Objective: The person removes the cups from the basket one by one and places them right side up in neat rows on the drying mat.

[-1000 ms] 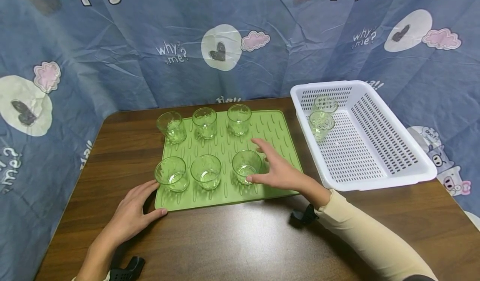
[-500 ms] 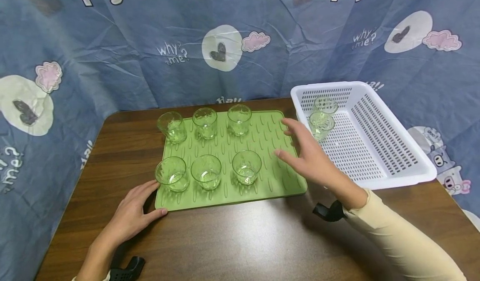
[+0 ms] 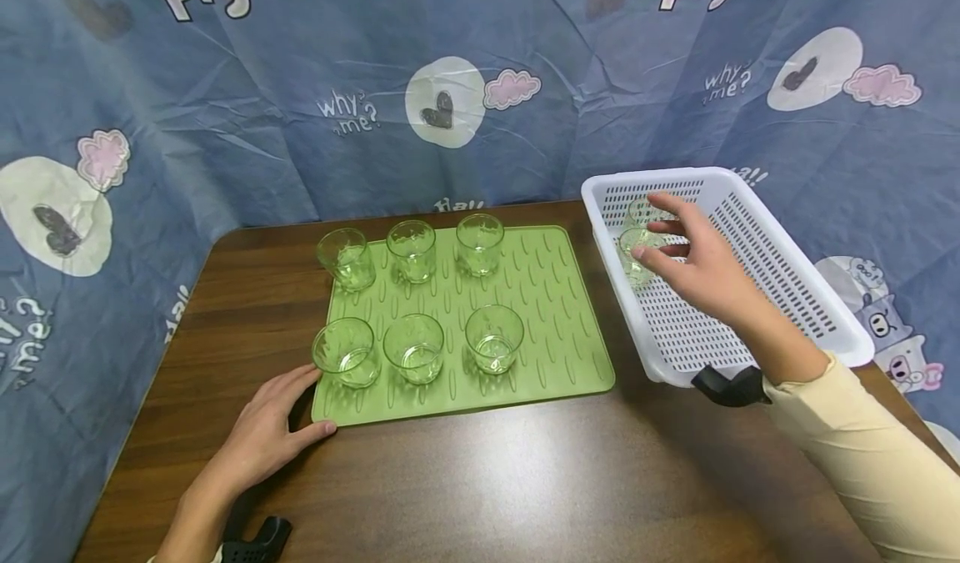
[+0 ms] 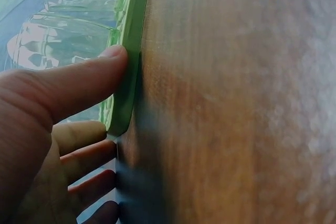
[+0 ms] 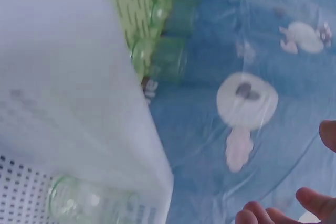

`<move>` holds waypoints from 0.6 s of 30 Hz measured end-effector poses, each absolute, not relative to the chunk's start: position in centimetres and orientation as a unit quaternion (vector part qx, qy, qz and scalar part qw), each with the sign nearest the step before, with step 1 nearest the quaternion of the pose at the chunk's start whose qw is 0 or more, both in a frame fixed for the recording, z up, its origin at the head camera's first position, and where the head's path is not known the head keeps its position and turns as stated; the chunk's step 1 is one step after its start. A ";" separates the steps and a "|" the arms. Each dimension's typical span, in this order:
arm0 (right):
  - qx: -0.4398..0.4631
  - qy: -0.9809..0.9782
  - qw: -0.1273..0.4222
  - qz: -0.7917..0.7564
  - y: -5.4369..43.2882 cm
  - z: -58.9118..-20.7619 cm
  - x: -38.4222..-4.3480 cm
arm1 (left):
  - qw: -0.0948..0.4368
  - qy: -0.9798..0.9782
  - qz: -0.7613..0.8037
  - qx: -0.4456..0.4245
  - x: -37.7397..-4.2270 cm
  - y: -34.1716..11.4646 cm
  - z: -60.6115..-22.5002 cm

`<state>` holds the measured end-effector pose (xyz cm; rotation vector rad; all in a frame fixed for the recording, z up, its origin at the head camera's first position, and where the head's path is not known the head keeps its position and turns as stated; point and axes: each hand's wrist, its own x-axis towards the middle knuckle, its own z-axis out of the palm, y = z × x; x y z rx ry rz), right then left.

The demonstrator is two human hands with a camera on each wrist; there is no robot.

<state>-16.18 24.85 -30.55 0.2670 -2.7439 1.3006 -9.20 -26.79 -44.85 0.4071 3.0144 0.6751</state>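
In the head view a green drying mat (image 3: 555, 329) bears two rows of three clear drinking glasses, such as the front-right glass (image 3: 495, 342). My left hand (image 3: 258, 434) rests at the mat's front-left corner. Its thumb (image 4: 100, 74) touches the front edge in the left wrist view, the fingers loosely spread by the left side. Over the white plastic basket (image 3: 780, 250), my right hand (image 3: 701, 267) hovers with thumb and fingers apart, holding nothing. Beneath its fingertips are a nearer glass (image 3: 636, 271) and a farther glass (image 3: 640, 211), both partly hidden by the hand.
The brown wooden table (image 3: 480, 480) extends in front of the mat. A blue printed cloth (image 3: 300, 129) hangs behind it. The basket's raised wall (image 5: 89, 77) fills much of the right wrist view, with an inside glass (image 5: 84, 203) below.
My right hand has left the front-right glass on the mat and moved right to above the basket. My left hand stays in place; the glasses have not moved.
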 end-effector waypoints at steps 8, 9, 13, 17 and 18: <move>0.055 -0.907 0.037 0.415 28.0 -30.0 -18.5 | 0.017 0.968 0.216 0.130 -9.2 -26.7 -44.9; 0.053 -0.908 0.035 0.415 28.2 -30.0 -18.9 | 0.018 0.968 0.216 0.129 -9.2 -26.7 -45.0; 0.030 -0.910 0.022 0.413 28.9 -30.3 -20.3 | 0.019 0.967 0.217 0.131 -9.1 -26.8 -45.1; 0.021 -0.917 0.024 0.399 29.7 -30.8 -21.7 | 0.017 0.967 0.218 0.133 -9.2 -26.8 -45.0; 0.019 -0.917 0.024 0.397 30.0 -31.0 -22.1 | 0.017 0.967 0.218 0.133 -9.2 -26.8 -45.0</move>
